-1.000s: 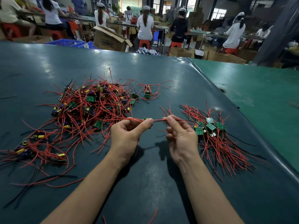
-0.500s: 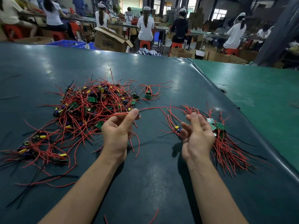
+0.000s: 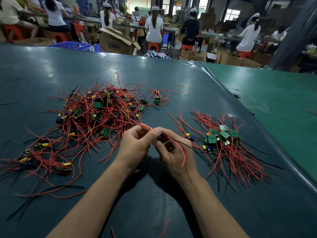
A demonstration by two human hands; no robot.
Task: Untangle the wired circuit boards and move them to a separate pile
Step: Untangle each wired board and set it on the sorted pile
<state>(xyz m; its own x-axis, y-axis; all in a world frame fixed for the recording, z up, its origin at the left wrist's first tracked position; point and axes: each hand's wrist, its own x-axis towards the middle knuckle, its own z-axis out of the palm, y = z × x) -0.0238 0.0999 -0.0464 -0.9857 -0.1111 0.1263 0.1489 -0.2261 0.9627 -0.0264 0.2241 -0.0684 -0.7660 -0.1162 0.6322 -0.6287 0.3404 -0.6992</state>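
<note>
While both hands are meeting over the middle of the dark teal rubber-matted table [image 3: 171,79], a small wired circuit board [image 3: 161,136] with a blue component is sitting pinched between them. The left hand [image 3: 135,146] is curling its fingers and thumb round thin red wires [image 3: 130,123] that are trailing back into the large tangled heap of red-wired green circuit boards [image 3: 96,115] lying toward the table's left side. The right hand [image 3: 175,152] is gripping the board with thumb and forefinger, its other fingers bent loosely, and a red lead and a black lead are arching over its knuckles. Most of the board is hidden by the fingertips, so its shape is probably like the others' but hard to confirm. Toward the right edge, the smaller sorted pile of green boards with straight red and black leads [image 3: 223,143] is lying with wires fanned toward the near edge. Yellow and blue cylindrical parts are dotting both heaps. Loose red wire scraps [image 3: 164,228] are lying by the near edge between the forearms.
</note>
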